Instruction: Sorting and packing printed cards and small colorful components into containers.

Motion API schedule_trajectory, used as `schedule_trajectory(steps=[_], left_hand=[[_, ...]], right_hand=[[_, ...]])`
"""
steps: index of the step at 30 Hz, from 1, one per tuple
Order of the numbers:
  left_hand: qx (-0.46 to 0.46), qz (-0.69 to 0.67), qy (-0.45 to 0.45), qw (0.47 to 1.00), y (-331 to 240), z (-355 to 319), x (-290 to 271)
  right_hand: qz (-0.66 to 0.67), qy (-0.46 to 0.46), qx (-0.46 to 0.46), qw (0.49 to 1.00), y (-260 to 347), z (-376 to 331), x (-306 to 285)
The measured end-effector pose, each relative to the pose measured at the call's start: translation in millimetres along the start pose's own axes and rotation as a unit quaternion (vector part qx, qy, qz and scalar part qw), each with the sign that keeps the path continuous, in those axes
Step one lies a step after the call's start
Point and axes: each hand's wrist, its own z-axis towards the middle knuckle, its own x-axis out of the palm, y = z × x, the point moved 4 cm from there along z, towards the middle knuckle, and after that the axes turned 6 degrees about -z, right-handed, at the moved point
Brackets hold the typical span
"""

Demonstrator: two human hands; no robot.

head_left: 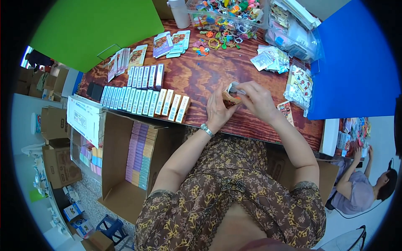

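A small brown-and-orange paper box (230, 100) stands out over the dark red wooden table, its pale inside showing at the open top. My left hand (217, 108) is closed round its side, with a watch on the wrist. At the mouth of the box, my right hand (256, 98) has its fingers pinched together; what they grip is hidden. Under my right forearm lies a flat orange printed card or carton (285, 112). To the left of my hands, a row of filled small boxes (130, 100) stands on edge, blue-white ones and then orange ones.
Colourful small trinkets fill a clear bin (201, 20), some spilled before it. Flat cartons (162, 44) lie back left; sticker sheets (272, 58) and a bag (298, 88) lie right. Green (96, 31) and blue panels (356, 62) flank the table. A cardboard box (113, 159) stands below; a co-worker (356, 190) is at right.
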Motion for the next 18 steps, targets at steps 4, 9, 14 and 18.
schedule_trajectory(steps=[4,9,14,18], left_hand=[[-0.001,-0.006,-0.005,1.000,4,-5,0],[-0.014,-0.018,0.012,1.000,5,-7,1],[0.000,-0.020,0.006,1.000,-3,-3,-3],[-0.005,-0.019,-0.013,1.000,2,-2,-6]], right_hand=[[-0.131,-0.041,-0.041,0.990,14,4,-7],[-0.071,-0.053,-0.033,0.995,6,1,-4],[-0.128,-0.037,-0.097,0.986,4,7,2],[-0.115,-0.041,-0.088,0.989,3,0,8]])
